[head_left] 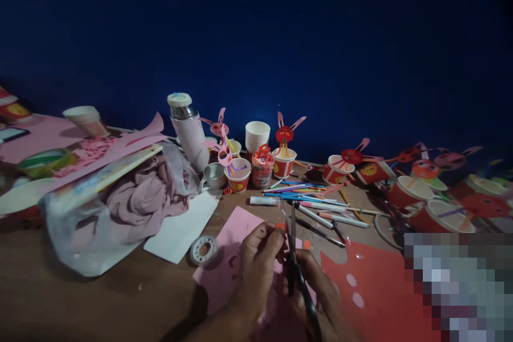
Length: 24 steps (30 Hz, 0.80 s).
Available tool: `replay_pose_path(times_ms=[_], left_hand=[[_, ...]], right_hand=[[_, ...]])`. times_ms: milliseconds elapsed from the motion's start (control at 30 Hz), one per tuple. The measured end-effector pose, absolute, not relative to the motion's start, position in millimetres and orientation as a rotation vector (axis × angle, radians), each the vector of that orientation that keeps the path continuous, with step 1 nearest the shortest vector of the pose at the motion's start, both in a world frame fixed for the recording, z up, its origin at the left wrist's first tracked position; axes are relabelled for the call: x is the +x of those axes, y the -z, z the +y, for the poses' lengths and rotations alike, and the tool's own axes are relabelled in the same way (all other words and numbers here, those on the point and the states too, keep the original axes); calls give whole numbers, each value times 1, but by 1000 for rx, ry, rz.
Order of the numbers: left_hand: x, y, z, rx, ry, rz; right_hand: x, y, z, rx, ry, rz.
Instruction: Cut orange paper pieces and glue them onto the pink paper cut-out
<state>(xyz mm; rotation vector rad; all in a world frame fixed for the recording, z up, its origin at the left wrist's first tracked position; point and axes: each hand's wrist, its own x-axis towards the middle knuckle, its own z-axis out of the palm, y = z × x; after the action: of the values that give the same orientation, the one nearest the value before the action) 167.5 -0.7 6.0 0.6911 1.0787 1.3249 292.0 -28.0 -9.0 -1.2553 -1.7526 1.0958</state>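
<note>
Along the dark blue wall (pixel 256 43), eared paper-cup figures (pixel 284 164) look finished — above pink paper (pixel 236 230), the left hand (pixel 256 256) pinches an orange-red scrap (pixel 281 226), cutting seemingly unfinished; the right hand (pixel 320 288) holds scissors (pixel 295 273).

Left grip (pixel 259 254) pinches, right grip (pixel 320 289) curls alongside

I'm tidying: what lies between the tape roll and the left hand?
In the head view, pink paper lies between tape roll and left hand, with a small red patch.
</note>
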Motion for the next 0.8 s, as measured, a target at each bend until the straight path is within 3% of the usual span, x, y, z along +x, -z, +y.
replay_pose_path(times_ms=[800], left_hand=[[165, 8, -6, 737, -1224, 1196]], right_hand=[[294, 40, -30, -1323, -922, -1967]])
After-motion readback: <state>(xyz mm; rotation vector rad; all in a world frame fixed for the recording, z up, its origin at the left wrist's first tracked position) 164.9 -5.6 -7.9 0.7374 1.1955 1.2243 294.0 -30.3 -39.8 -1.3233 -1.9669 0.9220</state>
